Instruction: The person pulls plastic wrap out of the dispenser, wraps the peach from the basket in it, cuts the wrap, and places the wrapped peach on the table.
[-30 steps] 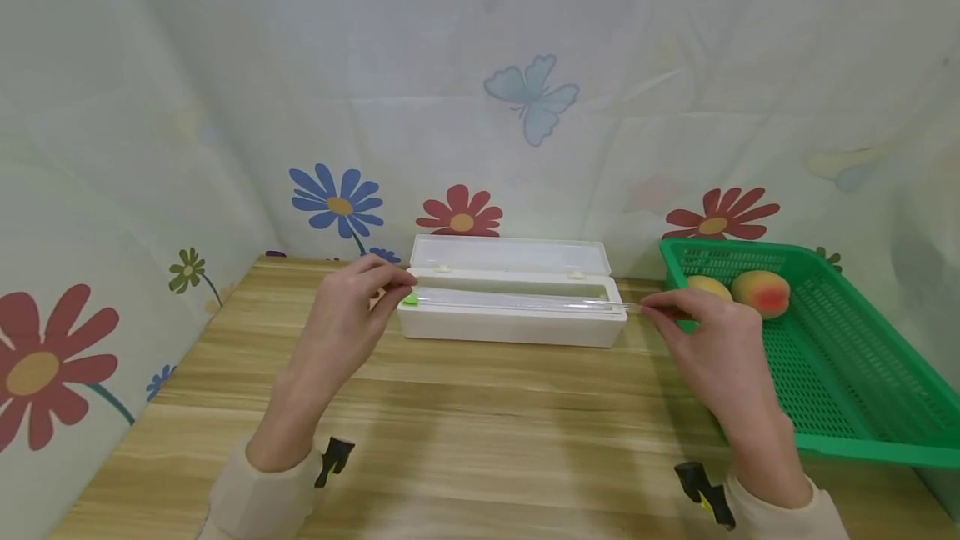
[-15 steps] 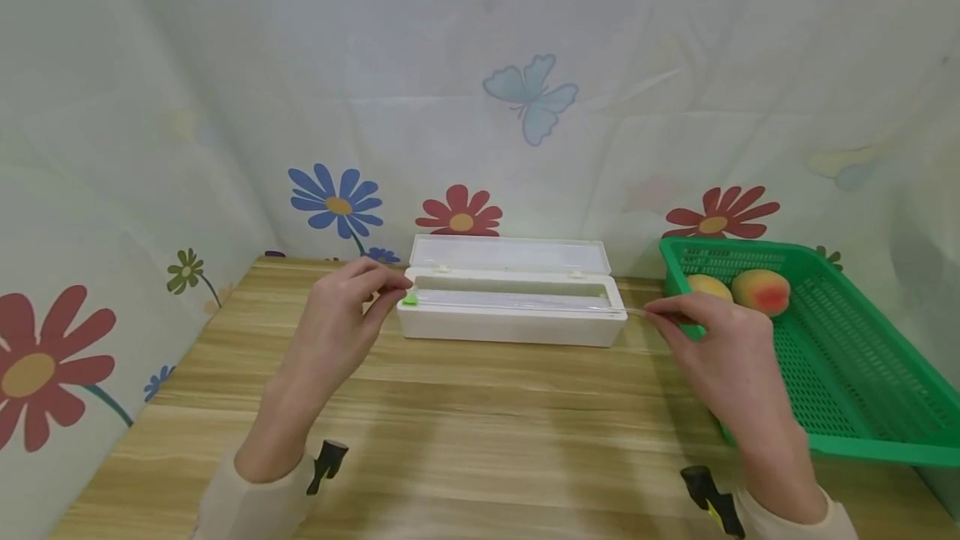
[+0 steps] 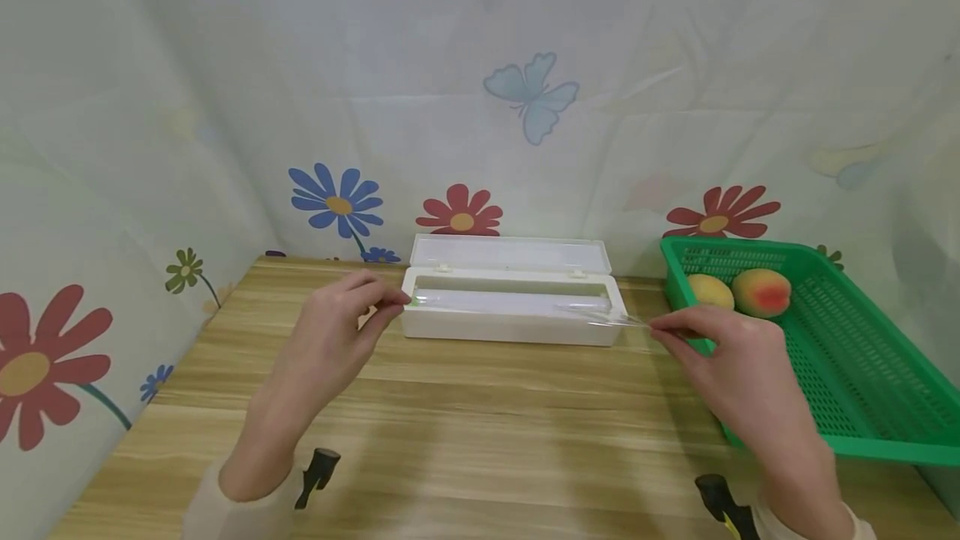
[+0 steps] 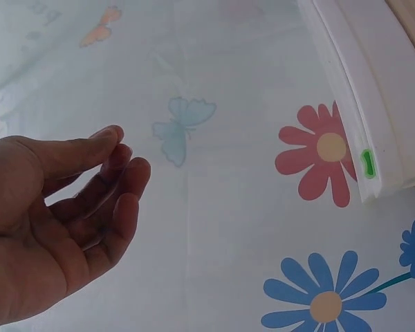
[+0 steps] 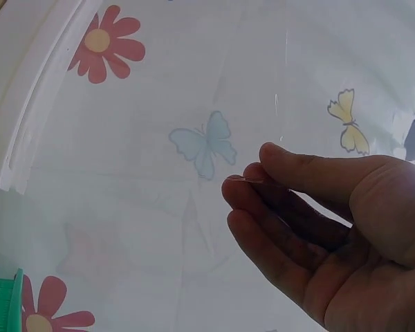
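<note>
two hands on one sheet: left hand [image 3: 341, 325] and right hand [image 3: 742, 361] each look to be pinching an end of the clear film [image 3: 603, 317]. film lies across the front lip of the white box [image 3: 510, 331], over the pale roll [image 3: 502, 302] inside; lid [image 3: 510, 254] is tipped back. box sits at the far side of the desk [image 3: 487, 440].

risks as i judge them: film narrows into creases toward the right fingertips, so uneven tension could make it fold and cling to itself. pull harder on one side and it could tear at the corner or slip out of the pinch. box has nobody's hand bracing it, so a hard tug could drag it. right wrist is close to the green basket [image 3: 877, 447] with the yellow fruit [image 3: 708, 292] and the peach [image 3: 762, 293]; swinging wide could knock the rim.

pose: both forearms reach forward from the near edge. left fingertips at the box's left front corner, thumb tip nearly meeting forefinger; film barely shows in my left wrist view. right fingertips just past the box's other end, narrow grip, fingers curled, thin glint of film at the tips.
</note>
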`<action>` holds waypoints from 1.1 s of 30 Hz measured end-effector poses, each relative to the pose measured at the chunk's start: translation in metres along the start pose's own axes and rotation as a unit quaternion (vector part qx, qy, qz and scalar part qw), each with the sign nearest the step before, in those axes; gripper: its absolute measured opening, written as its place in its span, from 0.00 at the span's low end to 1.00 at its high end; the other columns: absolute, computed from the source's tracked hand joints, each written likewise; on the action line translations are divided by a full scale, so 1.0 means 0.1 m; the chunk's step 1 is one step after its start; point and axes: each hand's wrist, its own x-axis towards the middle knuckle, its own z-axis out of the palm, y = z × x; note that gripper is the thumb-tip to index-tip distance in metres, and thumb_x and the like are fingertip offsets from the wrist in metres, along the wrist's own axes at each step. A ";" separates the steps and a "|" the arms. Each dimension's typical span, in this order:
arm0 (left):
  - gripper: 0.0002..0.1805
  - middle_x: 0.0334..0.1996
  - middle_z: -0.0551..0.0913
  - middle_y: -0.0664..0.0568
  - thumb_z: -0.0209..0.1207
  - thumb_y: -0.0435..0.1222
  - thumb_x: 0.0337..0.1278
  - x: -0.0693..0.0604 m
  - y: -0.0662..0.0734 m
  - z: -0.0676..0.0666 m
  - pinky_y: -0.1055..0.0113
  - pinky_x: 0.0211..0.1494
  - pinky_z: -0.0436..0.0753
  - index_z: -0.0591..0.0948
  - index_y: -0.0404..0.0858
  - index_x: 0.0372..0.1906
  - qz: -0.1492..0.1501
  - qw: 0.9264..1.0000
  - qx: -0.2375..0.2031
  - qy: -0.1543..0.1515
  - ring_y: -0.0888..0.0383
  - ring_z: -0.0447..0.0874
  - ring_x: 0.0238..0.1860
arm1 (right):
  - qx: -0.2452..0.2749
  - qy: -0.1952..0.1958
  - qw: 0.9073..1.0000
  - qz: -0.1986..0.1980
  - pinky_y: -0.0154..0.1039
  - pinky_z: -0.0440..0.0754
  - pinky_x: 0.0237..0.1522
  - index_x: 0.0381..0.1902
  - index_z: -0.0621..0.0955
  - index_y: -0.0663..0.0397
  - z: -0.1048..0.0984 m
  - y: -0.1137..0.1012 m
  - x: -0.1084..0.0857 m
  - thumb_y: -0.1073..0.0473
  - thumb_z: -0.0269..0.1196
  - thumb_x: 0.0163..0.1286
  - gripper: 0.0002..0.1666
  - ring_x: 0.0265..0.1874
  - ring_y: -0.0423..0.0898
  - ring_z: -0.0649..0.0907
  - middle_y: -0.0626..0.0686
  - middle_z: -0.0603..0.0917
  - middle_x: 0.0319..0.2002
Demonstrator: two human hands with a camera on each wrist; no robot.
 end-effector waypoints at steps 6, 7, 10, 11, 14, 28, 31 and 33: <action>0.08 0.39 0.86 0.53 0.68 0.24 0.61 -0.02 0.01 -0.02 0.61 0.42 0.86 0.88 0.36 0.42 0.005 1.000 0.002 0.000 0.57 0.82 0.38 | 0.005 -0.007 1.000 0.003 0.22 0.73 0.34 0.35 0.91 0.51 -0.03 0.00 -0.04 0.70 0.81 0.49 0.16 0.29 0.46 0.85 0.46 0.89 0.31; 0.08 0.39 0.86 0.53 0.68 0.24 0.60 -0.03 0.01 -0.02 0.61 0.41 0.86 0.88 0.36 0.42 0.006 1.000 0.003 0.000 0.58 0.82 0.38 | 0.005 -0.008 1.000 0.003 0.22 0.73 0.34 0.36 0.91 0.51 -0.04 0.00 -0.04 0.70 0.81 0.49 0.16 0.29 0.46 0.85 0.46 0.89 0.32; 0.08 0.39 0.86 0.54 0.68 0.24 0.60 -0.03 0.03 -0.04 0.62 0.40 0.85 0.89 0.37 0.41 0.011 1.000 0.002 0.002 0.58 0.81 0.37 | 0.005 -0.009 1.000 0.003 0.22 0.73 0.33 0.36 0.91 0.51 -0.06 -0.01 -0.04 0.70 0.81 0.49 0.16 0.29 0.45 0.85 0.45 0.89 0.31; 0.08 0.39 0.86 0.54 0.68 0.24 0.60 -0.03 0.04 -0.05 0.63 0.39 0.85 0.89 0.37 0.41 0.013 1.000 0.001 0.003 0.59 0.81 0.37 | 0.005 -0.009 1.000 0.003 0.22 0.73 0.33 0.36 0.91 0.51 -0.07 -0.01 -0.05 0.70 0.81 0.49 0.16 0.29 0.44 0.84 0.45 0.89 0.31; 0.08 0.39 0.86 0.54 0.68 0.24 0.60 -0.04 0.06 -0.06 0.63 0.40 0.85 0.89 0.37 0.41 0.016 1.000 -0.002 0.001 0.59 0.81 0.37 | 0.003 -0.012 1.000 0.006 0.22 0.73 0.32 0.36 0.91 0.51 -0.09 -0.02 -0.05 0.69 0.81 0.49 0.17 0.28 0.43 0.84 0.44 0.89 0.31; 0.09 0.37 0.86 0.56 0.69 0.23 0.58 -0.11 0.15 -0.11 0.64 0.39 0.86 0.89 0.38 0.39 0.028 0.999 0.012 -0.012 0.62 0.83 0.37 | -0.017 -0.045 0.999 0.010 0.20 0.74 0.32 0.35 0.91 0.51 -0.18 -0.06 -0.08 0.71 0.82 0.46 0.18 0.28 0.45 0.86 0.45 0.89 0.31; 0.09 0.38 0.86 0.56 0.69 0.23 0.58 -0.12 0.17 -0.12 0.65 0.40 0.86 0.89 0.39 0.39 0.023 0.999 0.015 -0.020 0.62 0.83 0.37 | -0.018 -0.052 0.998 0.006 0.20 0.74 0.32 0.35 0.91 0.50 -0.22 -0.06 -0.08 0.71 0.82 0.45 0.19 0.28 0.45 0.86 0.44 0.89 0.31; 0.09 0.38 0.86 0.57 0.69 0.23 0.58 -0.13 0.19 -0.13 0.65 0.40 0.86 0.89 0.40 0.38 0.021 0.999 0.019 -0.025 0.62 0.83 0.37 | -0.018 -0.056 0.998 0.003 0.20 0.74 0.32 0.34 0.91 0.50 -0.23 -0.07 -0.09 0.71 0.82 0.44 0.19 0.28 0.44 0.86 0.43 0.89 0.31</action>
